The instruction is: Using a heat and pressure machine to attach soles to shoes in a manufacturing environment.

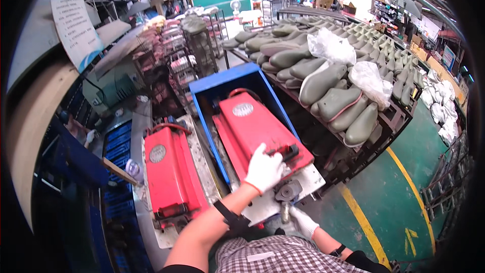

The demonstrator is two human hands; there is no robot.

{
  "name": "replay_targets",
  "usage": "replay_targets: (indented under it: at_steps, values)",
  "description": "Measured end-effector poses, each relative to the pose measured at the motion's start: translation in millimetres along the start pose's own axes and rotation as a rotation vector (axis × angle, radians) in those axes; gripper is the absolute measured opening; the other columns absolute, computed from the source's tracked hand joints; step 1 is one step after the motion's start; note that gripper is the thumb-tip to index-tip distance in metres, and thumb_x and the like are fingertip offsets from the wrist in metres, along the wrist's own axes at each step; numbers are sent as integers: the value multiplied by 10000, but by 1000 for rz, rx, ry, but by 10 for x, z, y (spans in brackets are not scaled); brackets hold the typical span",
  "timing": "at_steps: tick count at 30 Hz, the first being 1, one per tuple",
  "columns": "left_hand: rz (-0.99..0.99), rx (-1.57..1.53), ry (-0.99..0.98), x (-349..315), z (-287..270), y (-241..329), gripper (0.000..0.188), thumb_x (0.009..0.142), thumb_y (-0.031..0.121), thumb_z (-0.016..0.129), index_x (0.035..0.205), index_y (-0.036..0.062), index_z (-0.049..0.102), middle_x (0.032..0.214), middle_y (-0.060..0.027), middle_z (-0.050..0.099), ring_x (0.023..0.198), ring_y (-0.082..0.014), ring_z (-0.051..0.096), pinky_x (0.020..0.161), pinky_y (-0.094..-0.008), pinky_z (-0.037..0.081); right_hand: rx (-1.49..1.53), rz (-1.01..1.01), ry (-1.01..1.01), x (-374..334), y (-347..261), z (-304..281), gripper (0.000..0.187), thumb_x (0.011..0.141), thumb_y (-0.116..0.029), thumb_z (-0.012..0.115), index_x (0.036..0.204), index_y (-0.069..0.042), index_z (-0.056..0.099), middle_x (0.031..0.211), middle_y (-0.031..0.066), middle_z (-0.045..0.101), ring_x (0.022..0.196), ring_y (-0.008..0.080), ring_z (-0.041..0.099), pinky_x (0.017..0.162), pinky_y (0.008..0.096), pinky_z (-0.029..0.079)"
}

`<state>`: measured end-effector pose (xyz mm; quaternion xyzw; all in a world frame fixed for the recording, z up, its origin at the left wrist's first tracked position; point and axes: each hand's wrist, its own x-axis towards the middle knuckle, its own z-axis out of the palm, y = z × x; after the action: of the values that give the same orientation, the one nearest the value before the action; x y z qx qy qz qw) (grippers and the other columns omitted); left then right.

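Note:
My left hand, in a white glove, rests on the front end of a red machine cover, just beside a black latch-like part. Its fingers are stretched out over the red surface. Below, a grey round metal fitting sits on the machine's pale base plate, and a short metal cylinder sticks out toward me. My gloved right hand is closed at the right side of that cylinder, with its fingertips partly hidden. The cover lies over a blue open-topped housing.
A second red machine cover stands to the left. On the right, a dark rack carries many grey-green shoe lasts and crumpled white plastic bags. Yellow lines mark the green floor. Another person's gloved hand shows far left.

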<state>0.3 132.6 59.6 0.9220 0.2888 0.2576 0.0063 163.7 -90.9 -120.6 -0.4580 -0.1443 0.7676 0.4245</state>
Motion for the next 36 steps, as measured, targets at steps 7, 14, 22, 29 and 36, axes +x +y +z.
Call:
replay_targets:
  at_steps: [7,14,22,29,36]
  values:
    - [-80,-26,-91,-381,626,64,258,966,313,696,859,88,630,605,-171,642,632,-384,702,1080,-514,448,404,185,-150,241,76,-59,390,1156,-442,498,1376,-132,583,1125,168,768,851,348,749,773,468,647]
    - [-43,-52,-104,-539,919,5,259,992,327,692,883,96,645,630,-151,670,628,-346,713,1144,-520,410,439,180,-38,265,64,-624,493,1097,-644,471,1283,-219,637,886,118,719,651,290,639,575,441,531]
    - [-59,-21,-130,-547,898,18,237,996,300,679,895,94,623,666,-138,681,714,-357,718,1195,-548,388,-268,-255,677,358,-683,-725,341,1066,-434,620,1165,-133,748,1030,57,742,865,170,708,679,330,552]
    - [-40,-234,100,-761,537,67,508,876,235,758,1347,77,654,1071,-153,745,1017,-328,718,1150,-522,427,-1335,-788,1091,344,-726,13,272,973,-123,683,1223,-67,772,1240,205,713,1178,369,665,1060,471,517]
    - [-524,-152,296,-2116,-556,-352,402,812,157,778,1199,52,750,1155,-172,761,1119,-375,689,1021,-466,541,-1249,-846,1039,490,-609,-8,256,976,-204,669,1128,-41,795,1122,167,736,1128,372,654,999,499,521]
